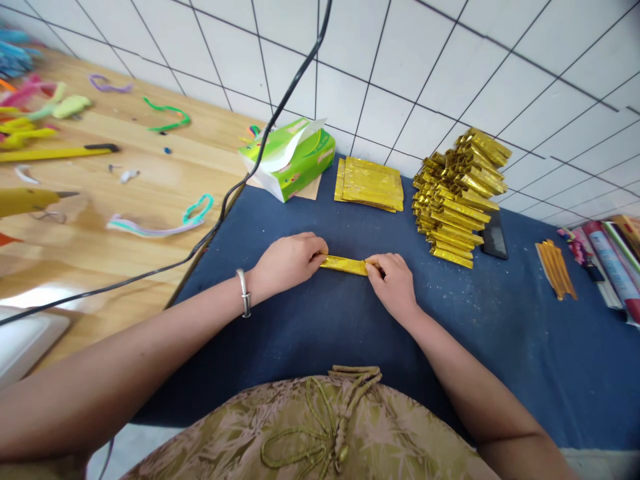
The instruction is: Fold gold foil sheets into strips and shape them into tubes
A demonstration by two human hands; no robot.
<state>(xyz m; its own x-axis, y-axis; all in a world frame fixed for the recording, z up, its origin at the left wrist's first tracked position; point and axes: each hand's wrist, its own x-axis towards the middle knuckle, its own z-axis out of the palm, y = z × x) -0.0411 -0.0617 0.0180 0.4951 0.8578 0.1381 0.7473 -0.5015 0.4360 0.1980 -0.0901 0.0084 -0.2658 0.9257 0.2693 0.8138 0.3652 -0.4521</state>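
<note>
Between my two hands a narrow folded strip of gold foil paper point(345, 265) lies level, just over the dark blue table cover. My left hand point(290, 262) pinches its left end, and my right hand point(393, 283) pinches the right end; the thumbs hide both tips. Beyond the strip sits a flat stack of gold foil sheets point(373, 183). Farther right rises a large pile of folded gold strips point(453, 200).
A green tissue box point(293, 157) stands behind my left hand. A black cable point(220, 220) crosses the left side. Pipe cleaners, a yellow glue gun point(27, 201) and a cutter lie on the wooden table point(150, 160). Brown strips point(556, 270) and books point(613, 260) are at right.
</note>
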